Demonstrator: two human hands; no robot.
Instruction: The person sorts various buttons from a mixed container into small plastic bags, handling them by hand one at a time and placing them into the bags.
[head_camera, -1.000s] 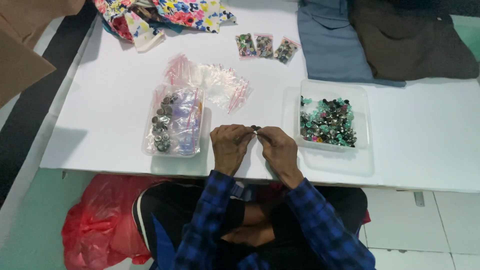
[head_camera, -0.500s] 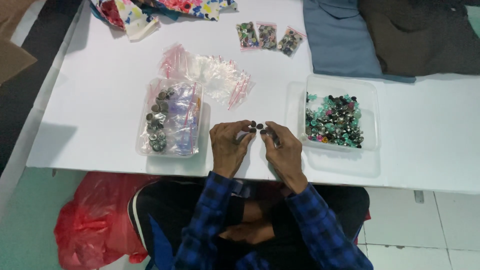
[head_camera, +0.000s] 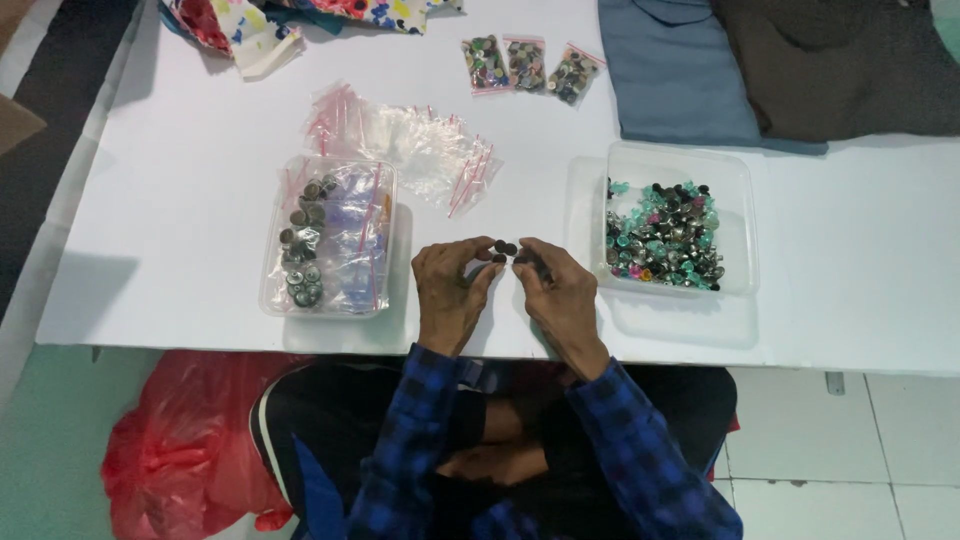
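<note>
At the worktop (head_camera: 200, 240) edge, left hand (head_camera: 452, 290) and right hand (head_camera: 558, 292) pinch dark buttons (head_camera: 503, 250); right tray (head_camera: 740, 230) looks far from emptied, few bags (head_camera: 522, 66) filled.

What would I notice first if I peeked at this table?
Probably the two hands, left hand and right hand, meeting at the near edge of the white table and pinching a few small dark buttons between the fingertips. To their right sits a clear tray of teal, silver and dark buttons; to their left is a clear tub of bagged buttons.
</note>
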